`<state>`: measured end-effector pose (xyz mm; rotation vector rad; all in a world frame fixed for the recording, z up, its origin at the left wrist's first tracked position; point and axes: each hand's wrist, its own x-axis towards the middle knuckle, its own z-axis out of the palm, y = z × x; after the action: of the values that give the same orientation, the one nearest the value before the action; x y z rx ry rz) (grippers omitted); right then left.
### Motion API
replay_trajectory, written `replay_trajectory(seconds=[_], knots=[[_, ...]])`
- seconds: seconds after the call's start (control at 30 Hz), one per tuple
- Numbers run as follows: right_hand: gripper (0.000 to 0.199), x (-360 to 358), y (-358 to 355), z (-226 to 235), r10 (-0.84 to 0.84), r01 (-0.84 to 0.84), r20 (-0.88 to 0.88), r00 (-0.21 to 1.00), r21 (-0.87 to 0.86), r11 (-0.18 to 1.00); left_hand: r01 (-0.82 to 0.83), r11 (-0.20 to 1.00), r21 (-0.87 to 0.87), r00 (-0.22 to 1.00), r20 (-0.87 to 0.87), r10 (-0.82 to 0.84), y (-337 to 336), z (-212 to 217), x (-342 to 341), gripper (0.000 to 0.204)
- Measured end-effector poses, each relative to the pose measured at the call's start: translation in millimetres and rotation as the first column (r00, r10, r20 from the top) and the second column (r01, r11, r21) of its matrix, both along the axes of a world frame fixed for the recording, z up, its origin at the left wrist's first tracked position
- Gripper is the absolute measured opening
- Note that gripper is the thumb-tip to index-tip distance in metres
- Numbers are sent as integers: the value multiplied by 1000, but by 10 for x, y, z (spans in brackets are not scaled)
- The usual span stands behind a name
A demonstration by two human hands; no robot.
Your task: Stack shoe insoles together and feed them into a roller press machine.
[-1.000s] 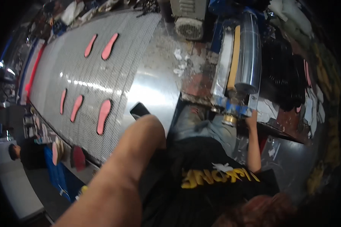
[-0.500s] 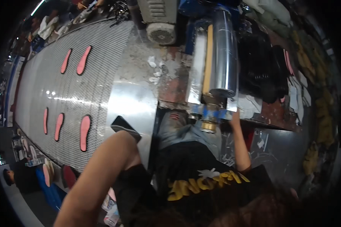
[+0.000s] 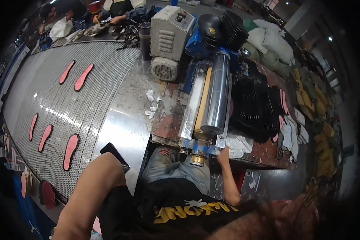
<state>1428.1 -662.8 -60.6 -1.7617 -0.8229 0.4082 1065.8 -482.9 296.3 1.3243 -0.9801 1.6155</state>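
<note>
My left arm is bent, with its elbow over a dark phone (image 3: 115, 156) on the bare metal plate (image 3: 126, 128). The left hand lies beyond the lower edge of the picture. My right hand (image 3: 223, 155) reaches up to the near end of a roller machine, beside the blue-taped end bracket (image 3: 200, 149). Its fingers are mostly hidden there, so I cannot make out what they touch. The machine carries a shiny metal roller (image 3: 217, 96) next to a tan roller (image 3: 203, 100). Several pink insoles with dark edges, such as this insole (image 3: 71, 152), lie on the mesh belt (image 3: 92, 108) at left.
Right of the rollers are stacked black soles (image 3: 254, 108), white pieces (image 3: 240, 145) and more pink insoles (image 3: 284, 102). A grey motor housing (image 3: 170, 34) stands beyond the plate. Full sacks (image 3: 272, 42) line the back right. Other people's hands (image 3: 118, 19) work at the far left.
My view has tilted up, so the scene sits lower and further left, and the far side shows more. My right hand stays by the roller's near end. The left arm remains bent.
</note>
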Motion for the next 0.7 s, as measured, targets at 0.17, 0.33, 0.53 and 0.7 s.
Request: replay_trajectory(seconds=[0.17, 0.33, 0.53, 0.7], knots=[[4, 63, -12, -208, -20, 19, -55, 998, -18, 1000, -5, 1000, 20, 1000, 25, 4, -37, -35, -39, 28], [3, 73, -68, -195, -25, 25, -78, 997, -1, 1000, 6, 1000, 8, 999, 50, -7, -39, -103, -119, 28], [2, 77, -73, -162, -6, 7, 5, 1000, -88, 996, -7, 999, 33, 999, 53, 6, -108, -61, -78, 28], [6, 103, -75, -326, -21, 17, -88, 996, -41, 999, -17, 999, 32, 999, 31, 16, -100, -42, -15, 28]])
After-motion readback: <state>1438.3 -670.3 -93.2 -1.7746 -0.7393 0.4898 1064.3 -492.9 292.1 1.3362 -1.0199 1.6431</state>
